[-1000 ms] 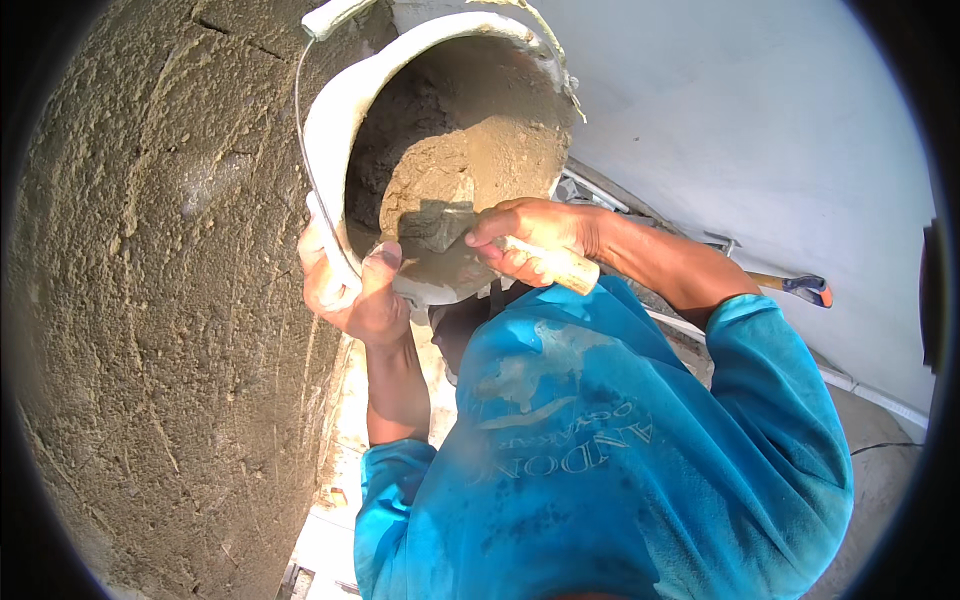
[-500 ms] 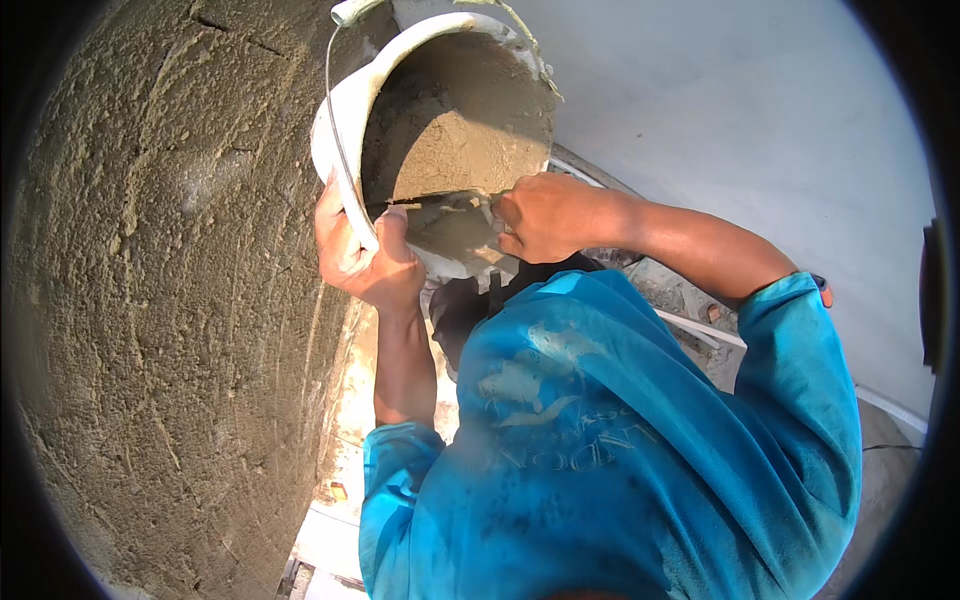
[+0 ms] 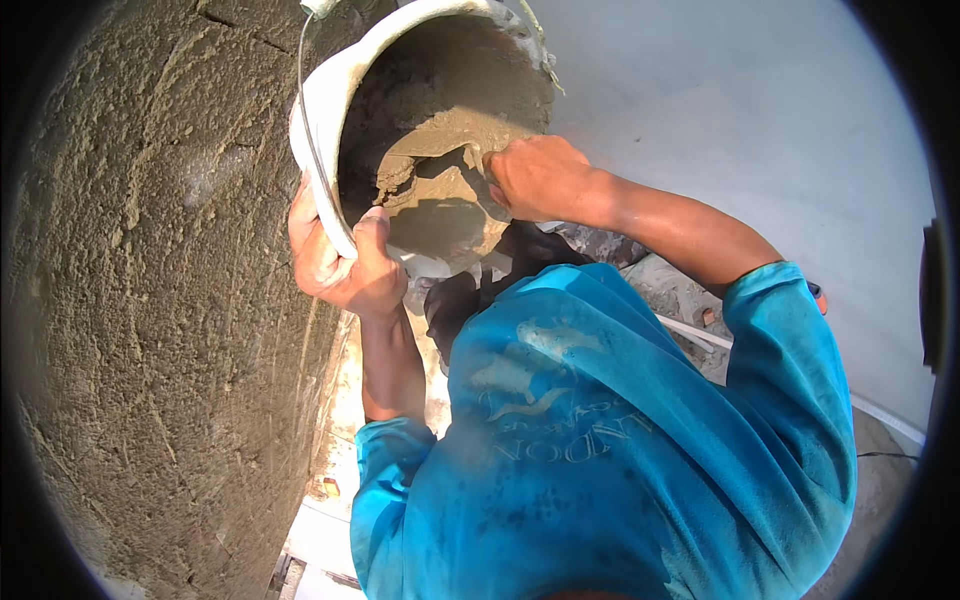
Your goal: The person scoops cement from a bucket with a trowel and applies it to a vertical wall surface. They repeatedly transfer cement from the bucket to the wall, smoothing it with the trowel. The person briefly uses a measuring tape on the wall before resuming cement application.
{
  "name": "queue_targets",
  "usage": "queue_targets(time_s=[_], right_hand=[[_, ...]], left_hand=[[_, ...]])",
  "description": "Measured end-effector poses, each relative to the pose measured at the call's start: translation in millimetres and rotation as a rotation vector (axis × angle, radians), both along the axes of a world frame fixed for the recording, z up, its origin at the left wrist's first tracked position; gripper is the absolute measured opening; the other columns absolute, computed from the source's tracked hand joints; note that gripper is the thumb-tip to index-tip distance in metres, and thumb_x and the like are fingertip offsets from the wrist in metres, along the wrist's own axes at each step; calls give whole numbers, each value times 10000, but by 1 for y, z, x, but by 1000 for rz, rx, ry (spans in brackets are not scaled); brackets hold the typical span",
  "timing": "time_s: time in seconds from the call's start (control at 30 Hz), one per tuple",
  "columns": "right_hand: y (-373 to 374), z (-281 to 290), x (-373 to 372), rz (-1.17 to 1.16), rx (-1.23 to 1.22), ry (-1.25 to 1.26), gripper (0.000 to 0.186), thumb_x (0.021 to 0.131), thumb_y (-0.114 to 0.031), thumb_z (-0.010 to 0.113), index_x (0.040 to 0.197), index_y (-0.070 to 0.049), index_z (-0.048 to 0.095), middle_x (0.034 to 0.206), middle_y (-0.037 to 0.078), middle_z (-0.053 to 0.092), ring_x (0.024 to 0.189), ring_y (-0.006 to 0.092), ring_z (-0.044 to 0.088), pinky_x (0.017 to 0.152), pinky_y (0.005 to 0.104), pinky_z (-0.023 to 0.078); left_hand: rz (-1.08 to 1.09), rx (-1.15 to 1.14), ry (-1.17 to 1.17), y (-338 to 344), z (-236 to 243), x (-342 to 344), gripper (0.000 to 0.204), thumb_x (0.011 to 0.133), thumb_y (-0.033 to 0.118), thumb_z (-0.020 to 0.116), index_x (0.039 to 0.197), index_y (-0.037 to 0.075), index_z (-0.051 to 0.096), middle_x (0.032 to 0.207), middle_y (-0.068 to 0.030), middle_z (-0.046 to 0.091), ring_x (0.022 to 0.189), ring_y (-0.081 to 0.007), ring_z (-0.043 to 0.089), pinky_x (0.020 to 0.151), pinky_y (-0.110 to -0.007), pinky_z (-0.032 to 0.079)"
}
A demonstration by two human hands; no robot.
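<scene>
My left hand (image 3: 340,265) is closed round the lower left rim of a white bucket (image 3: 320,120) with a wire handle, tilted so its opening faces me. Wet grey-brown mortar (image 3: 460,125) fills part of it. My right hand (image 3: 540,175) is closed on a trowel inside the bucket, near its lower right rim; the handle is covered by my fingers and the blade is largely smeared with mortar.
A rough mortar-coated wall (image 3: 170,300) takes up the left side, close beside the bucket. A smooth pale wall (image 3: 740,120) is at the right, with a white pipe (image 3: 890,420), rubble (image 3: 670,290) and part of an orange-tipped tool (image 3: 817,297) low down.
Over the last second my right hand has turned knuckles up and risen deeper into the bucket with the trowel, hiding its handle. The bucket and my left hand have shifted slightly upward.
</scene>
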State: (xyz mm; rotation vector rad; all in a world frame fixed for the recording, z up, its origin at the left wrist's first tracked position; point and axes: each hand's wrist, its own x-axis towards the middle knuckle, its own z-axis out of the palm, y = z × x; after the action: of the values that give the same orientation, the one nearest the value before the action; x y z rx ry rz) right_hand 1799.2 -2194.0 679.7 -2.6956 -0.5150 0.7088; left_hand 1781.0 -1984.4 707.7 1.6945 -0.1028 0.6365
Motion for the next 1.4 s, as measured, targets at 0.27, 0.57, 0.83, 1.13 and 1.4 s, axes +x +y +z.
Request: queue_targets(time_s=[0.27, 0.57, 0.83, 1.13, 1.4], right_hand=[[-37, 28, -14, -514, 449, 837, 305, 931, -297, 564, 827, -14, 612, 654, 100, 577, 509, 204, 579, 489, 376, 475], [25, 1, -5, -502, 1244, 1388, 357, 965, -337, 565, 729, -83, 477, 547, 6, 414, 355, 112, 417, 305, 267, 333], [30, 36, 9, -445, 1585, 1139, 306, 946, -356, 600, 819, -82, 547, 610, -6, 467, 435, 88, 471, 391, 270, 423], [51, 63, 12, -458, 1865, 984, 245, 962, -297, 533, 830, -91, 524, 655, 4, 486, 464, 102, 494, 419, 270, 432], [82, 147, 70, -596, 2054, -54, 126, 918, -149, 591, 933, -48, 518, 676, 45, 553, 506, 140, 564, 451, 297, 475]], left_hand=[[-61, 75, -148, -4, -9, 6, 105, 706, -15, 698, 748, -95, 644, 1090, -238, 677, 1093, -399, 642, 1012, -501, 451], [-87, 49, 16, 9, 1, 8, 376, 677, 11, 600, 1016, -140, 658, 1221, -168, 573, 1065, -244, 602, 950, -352, 453], [-101, -656, 353, 34, -12, 38, 640, 714, -57, 494, 1354, -56, 485, 1149, -155, 590, 978, -255, 626, 866, -357, 527], [18, -593, 416, 61, -9, 18, 570, 678, -88, 481, 1244, -51, 531, 1122, -146, 604, 982, -261, 627, 877, -363, 527], [30, -549, 449, 103, -7, -30, 574, 660, -93, 474, 1229, -56, 542, 1080, -140, 609, 917, -249, 626, 809, -350, 539]])
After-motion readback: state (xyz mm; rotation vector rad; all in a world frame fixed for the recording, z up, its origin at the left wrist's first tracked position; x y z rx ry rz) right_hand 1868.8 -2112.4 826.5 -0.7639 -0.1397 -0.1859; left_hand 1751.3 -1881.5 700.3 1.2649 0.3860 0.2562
